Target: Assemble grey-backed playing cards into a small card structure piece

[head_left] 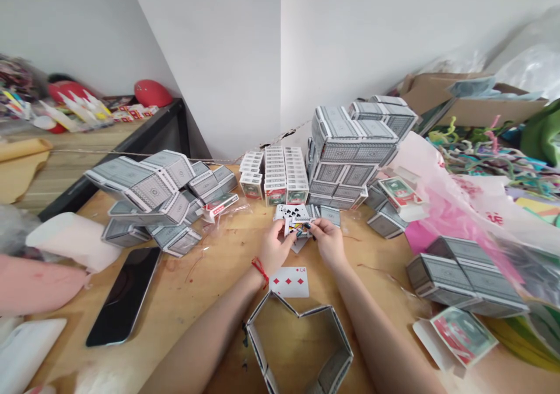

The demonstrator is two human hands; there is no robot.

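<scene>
Near the middle of the table, my left hand (276, 247) has its fingers closed on the left side of a playing card (289, 227). My right hand (327, 241) pinches the card's right side, dark nails showing. Behind my fingers lie more playing cards (290, 211), some face up with black pips. A three of diamonds (289, 281) lies face up between my forearms. Closer to me stands a heart-shaped frame (299, 313) made of folded cards, hollow in the middle. A red string bracelet circles my left wrist.
Folded-card blocks are stacked at the left (144, 189) and right (345, 149). Upright card boxes (275, 175) stand between them by the wall. A phone (125, 295) lies at left. Opened card boxes (464, 335), more blocks (464, 274) and pink plastic bags (476, 207) are at right.
</scene>
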